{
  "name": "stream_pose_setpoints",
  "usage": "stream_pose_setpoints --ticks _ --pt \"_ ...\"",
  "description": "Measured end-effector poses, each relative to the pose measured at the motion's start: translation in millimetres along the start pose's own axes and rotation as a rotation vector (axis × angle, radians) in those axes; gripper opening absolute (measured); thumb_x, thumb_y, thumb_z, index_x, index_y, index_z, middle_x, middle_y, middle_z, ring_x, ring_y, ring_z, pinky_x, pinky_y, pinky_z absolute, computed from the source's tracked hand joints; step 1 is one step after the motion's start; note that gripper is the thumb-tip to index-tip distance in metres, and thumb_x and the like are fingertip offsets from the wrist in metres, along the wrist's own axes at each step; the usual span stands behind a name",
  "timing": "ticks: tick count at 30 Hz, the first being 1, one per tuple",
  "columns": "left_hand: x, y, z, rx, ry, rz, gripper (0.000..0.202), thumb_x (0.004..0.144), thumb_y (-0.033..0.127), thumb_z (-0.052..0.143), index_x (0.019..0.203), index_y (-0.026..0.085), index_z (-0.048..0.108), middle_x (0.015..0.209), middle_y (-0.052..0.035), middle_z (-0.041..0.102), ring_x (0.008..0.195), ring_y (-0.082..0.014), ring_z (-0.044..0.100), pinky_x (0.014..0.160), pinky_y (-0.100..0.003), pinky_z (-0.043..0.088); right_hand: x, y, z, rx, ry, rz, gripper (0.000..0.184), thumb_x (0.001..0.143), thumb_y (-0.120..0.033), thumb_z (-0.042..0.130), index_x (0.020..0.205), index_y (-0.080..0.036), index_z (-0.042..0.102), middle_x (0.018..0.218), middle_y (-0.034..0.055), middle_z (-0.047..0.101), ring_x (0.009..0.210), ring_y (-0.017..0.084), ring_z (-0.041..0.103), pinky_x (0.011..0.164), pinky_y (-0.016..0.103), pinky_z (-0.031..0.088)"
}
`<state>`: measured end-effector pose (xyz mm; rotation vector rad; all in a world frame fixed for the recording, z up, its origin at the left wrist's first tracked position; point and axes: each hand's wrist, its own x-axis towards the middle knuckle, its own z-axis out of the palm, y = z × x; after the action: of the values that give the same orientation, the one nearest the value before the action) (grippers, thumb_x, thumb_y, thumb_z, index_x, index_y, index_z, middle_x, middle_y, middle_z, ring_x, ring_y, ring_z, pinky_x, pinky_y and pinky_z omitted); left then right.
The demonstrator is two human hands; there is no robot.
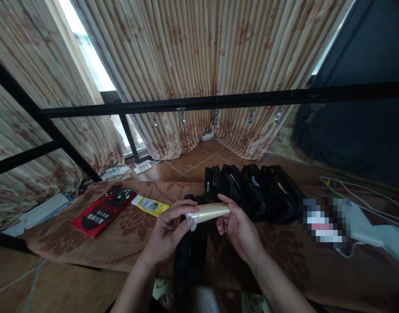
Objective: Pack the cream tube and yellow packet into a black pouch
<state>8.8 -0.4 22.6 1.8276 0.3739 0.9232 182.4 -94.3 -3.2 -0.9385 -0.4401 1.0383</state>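
I hold a gold-coloured tube point(212, 212) with a white cap level in front of me. My left hand point(169, 232) pinches the white cap end with thumb and fingers. My right hand point(236, 226) grips the tube's other end. Directly below the tube lies a black glossy pouch point(191, 252) on a brown patterned mat point(127, 239). Behind the hands stands a row of several more black pouches point(251, 191).
A red book point(103, 211) and a yellow packet point(150, 205) lie on the mat at left. White cables and a white cloth point(375, 230) lie at right. A black metal frame bar point(219, 102) crosses in front of striped curtains. Papers lie on the tiled floor.
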Motion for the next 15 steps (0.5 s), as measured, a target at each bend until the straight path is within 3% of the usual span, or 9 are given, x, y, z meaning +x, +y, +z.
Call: stream_pose_setpoints --ticks 6,11,15 --pt "-4.5 -5.9 -0.6 -0.072 -0.001 -0.135 0.044 0.085 0.025 0.071 0.128 0.028 0.062 0.126 -0.0062 0.066 0.115 -0.0217 0.06 0.101 -0.032 0.045 -4.1 -3.4 3.4 0.027 0.003 -0.042 0.075 0.073 -0.037 0.069 0.142 -0.019 0.043 0.073 -0.0035 0.061 0.052 0.012 0.054 0.047 0.024 0.043" --pt "-5.8 -5.9 -1.6 -0.046 -0.031 -0.144 0.043 0.084 0.024 0.072 0.126 0.025 0.063 0.128 -0.0069 0.066 0.12 -0.0243 0.059 0.105 -0.035 0.042 -6.4 -7.7 5.7 0.038 -0.016 -0.022 0.076 0.071 -0.033 0.07 0.141 -0.021 0.044 0.087 -0.0014 0.063 0.056 0.011 0.058 0.052 0.025 0.047" --pt "-6.0 -7.7 -2.7 0.006 -0.039 -0.135 0.043 0.084 0.025 0.072 0.126 0.024 0.062 0.124 -0.007 0.067 0.116 -0.0234 0.061 0.104 -0.036 0.043 -6.4 -8.6 5.4 0.001 -0.015 -0.026 0.075 0.068 -0.031 0.068 0.139 -0.019 0.046 0.088 -0.0009 0.063 0.058 0.012 0.059 0.053 0.025 0.046"
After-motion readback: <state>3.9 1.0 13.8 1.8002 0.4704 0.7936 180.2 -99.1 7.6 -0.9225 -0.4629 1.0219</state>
